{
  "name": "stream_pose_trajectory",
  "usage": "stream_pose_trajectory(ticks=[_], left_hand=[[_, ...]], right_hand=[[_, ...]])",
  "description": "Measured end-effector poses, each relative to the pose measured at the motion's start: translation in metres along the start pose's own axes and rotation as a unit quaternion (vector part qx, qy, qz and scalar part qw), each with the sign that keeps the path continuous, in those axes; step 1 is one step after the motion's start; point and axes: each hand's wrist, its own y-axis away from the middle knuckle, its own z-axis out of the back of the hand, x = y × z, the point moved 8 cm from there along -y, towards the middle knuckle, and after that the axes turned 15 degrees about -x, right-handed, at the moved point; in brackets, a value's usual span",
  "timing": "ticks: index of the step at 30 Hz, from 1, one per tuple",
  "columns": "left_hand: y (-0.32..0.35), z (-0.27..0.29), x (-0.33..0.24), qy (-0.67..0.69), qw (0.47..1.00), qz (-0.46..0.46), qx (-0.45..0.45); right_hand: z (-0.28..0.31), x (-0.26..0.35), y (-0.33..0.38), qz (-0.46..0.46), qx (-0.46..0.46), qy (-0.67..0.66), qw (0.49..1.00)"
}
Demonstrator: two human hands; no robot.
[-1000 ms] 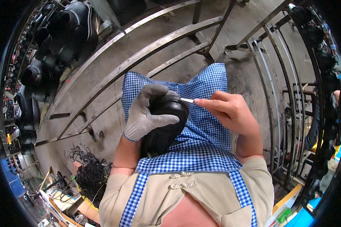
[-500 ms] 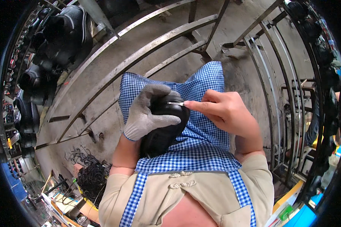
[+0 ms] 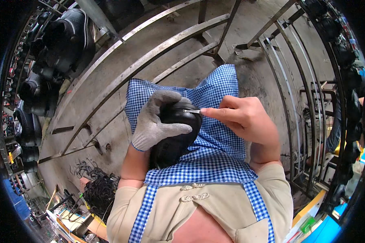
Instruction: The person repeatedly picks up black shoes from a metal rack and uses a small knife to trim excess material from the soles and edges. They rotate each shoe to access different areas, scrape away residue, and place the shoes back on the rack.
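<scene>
A black shoe (image 3: 170, 148) rests over my lap on a blue-and-white checked apron (image 3: 221, 135). Around its upper part wraps my left hand (image 3: 152, 123), in a grey knit glove, thumb and fingers gripping it. My bare right hand (image 3: 249, 119) pinches a thin silver blade-like tool (image 3: 192, 111), its index finger stretched along the handle end. The tool's tip touches or lies just over the shoe near the gloved fingers; which one I cannot tell. My palm hides the rest of the tool.
Metal rack rails (image 3: 158, 50) cross in front of me, and another metal frame (image 3: 290, 73) stands at the right. Black shoes (image 3: 71, 40) line the racks on the left. A heap of black strips (image 3: 99, 190) lies at the lower left.
My right hand and the blade-like tool have shifted very slightly to the right over the shoe. The left hand keeps its grip, and the surroundings have shifted a little in view.
</scene>
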Motion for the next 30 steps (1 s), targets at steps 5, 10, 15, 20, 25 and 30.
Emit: stream_pose_trajectory(ticks=[5,10,15,20,25,30], left_hand=[[0.000,0.007,0.001,-0.046,0.999,-0.010,-0.014],[-0.002,0.000,0.001,-0.013,1.000,0.008,0.006],[-0.001,0.004,0.001,0.010,1.000,-0.006,-0.008],[-0.006,0.010,-0.007,0.026,0.999,-0.027,-0.016],[-0.036,0.078,-0.023,0.276,0.945,-0.112,-0.138],[-0.060,0.087,0.056,0.425,0.887,0.031,-0.179]], right_hand=[[0.003,-0.012,0.010,-0.012,0.031,-0.011,0.999],[-0.003,-0.006,0.002,-0.007,0.011,-0.012,1.000],[0.001,-0.016,0.012,-0.027,0.020,-0.034,0.999],[0.002,-0.038,0.026,-0.074,-0.045,-0.126,0.988],[-0.042,-0.083,0.071,-0.214,-0.008,-0.125,0.969],[-0.064,-0.075,0.099,-0.202,-0.034,-0.208,0.956]])
